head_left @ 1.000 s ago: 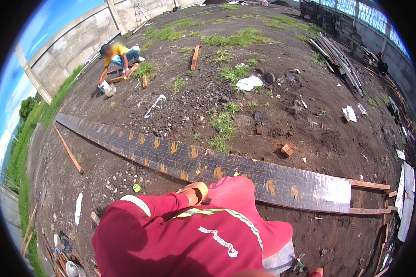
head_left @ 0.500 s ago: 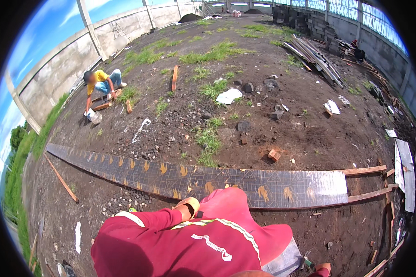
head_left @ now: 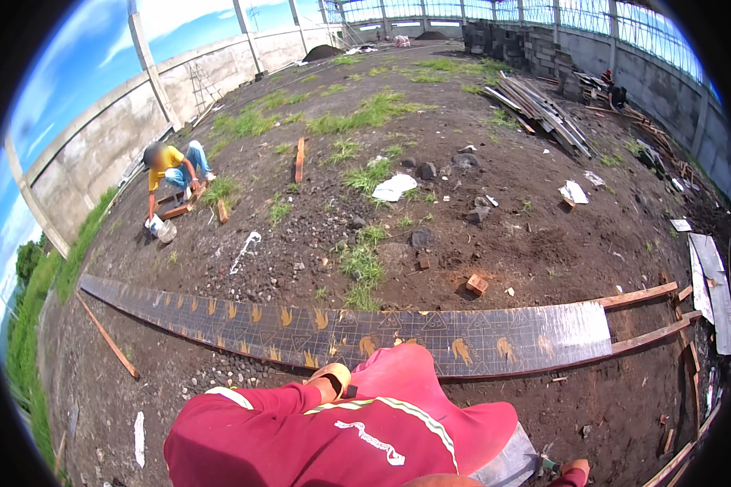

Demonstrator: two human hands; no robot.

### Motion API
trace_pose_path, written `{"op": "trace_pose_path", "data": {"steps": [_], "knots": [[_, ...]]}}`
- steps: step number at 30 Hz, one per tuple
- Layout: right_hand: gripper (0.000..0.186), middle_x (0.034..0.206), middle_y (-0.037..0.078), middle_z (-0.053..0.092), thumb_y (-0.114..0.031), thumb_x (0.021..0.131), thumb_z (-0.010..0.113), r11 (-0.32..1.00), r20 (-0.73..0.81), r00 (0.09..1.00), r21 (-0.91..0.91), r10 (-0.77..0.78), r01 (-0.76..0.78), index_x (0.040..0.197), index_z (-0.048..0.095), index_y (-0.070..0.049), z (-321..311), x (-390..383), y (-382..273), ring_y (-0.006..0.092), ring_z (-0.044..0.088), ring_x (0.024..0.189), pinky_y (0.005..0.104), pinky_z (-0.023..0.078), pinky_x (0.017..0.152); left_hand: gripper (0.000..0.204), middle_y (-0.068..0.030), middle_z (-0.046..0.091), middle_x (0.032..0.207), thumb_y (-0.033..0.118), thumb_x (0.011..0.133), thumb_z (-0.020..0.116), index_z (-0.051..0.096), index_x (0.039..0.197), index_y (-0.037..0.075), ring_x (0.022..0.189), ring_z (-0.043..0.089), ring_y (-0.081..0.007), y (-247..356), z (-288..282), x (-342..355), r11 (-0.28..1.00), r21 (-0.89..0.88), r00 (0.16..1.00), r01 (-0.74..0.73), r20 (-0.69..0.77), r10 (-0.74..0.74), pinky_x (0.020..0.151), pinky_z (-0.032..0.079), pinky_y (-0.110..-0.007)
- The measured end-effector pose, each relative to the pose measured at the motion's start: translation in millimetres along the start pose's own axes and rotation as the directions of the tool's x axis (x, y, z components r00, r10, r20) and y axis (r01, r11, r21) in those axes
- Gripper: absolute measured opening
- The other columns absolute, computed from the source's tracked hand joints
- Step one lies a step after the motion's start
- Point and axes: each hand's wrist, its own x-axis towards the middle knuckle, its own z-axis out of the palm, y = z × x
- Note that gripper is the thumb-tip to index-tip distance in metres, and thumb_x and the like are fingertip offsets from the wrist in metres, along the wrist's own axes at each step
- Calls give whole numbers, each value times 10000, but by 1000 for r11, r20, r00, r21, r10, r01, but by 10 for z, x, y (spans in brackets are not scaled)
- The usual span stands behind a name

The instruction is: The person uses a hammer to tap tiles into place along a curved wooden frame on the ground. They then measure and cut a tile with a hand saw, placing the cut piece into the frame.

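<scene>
My red-sleeved left arm reaches across my body to my left hand point(head_left: 330, 381), at my red-clothed knee point(head_left: 394, 373), its fingers curled by a small dark thing I cannot make out. Just beyond lies a long dark panel point(head_left: 260, 329) with gold markings, a silvery right end and two timbers projecting from it. At the lower edge my right hand point(head_left: 574, 469) is partly visible, fingers bent beside a green-handled object point(head_left: 549, 464) and a grey sheet point(head_left: 503, 458); what it grips is unclear.
A co-worker point(head_left: 170, 170) in yellow crouches at left by timber pieces and a white container point(head_left: 162, 230). A brick-like block point(head_left: 477, 284), stones, grass and scraps dot the dirt. Planks point(head_left: 536, 114) pile at back right; pale sheets point(head_left: 711, 284) lie far right. Concrete walls point(head_left: 73, 170) surround the yard.
The view has tilted upward, so the panel and co-worker sit lower in the picture and more of the yard's far end shows. My hands have barely moved.
</scene>
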Motion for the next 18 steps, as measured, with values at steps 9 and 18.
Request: {"op": "trace_pose_path", "data": {"steps": [9,18], "knots": [[354,999,164,637,-201,630,731,1000,-26,1000,11,-7,7,914,650,-4,21,-114,69,260,616,962,346,501,811,243,-97,636,831,134,712,575,606,949,90,812,617,-258,-295,-38,-383,964,-43,942,-262,-226,246,741,481,-357],[369,1051,162,622,-182,647,727,995,45,997,81,61,-65,965,644,-13,-207,-450,-122,262,595,1009,341,486,839,208,-79,659,785,143,732,542,612,906,53,750,640,-232,-305,-613,-594,877,-220,899,-427,-209,386,703,489,-338]]}}
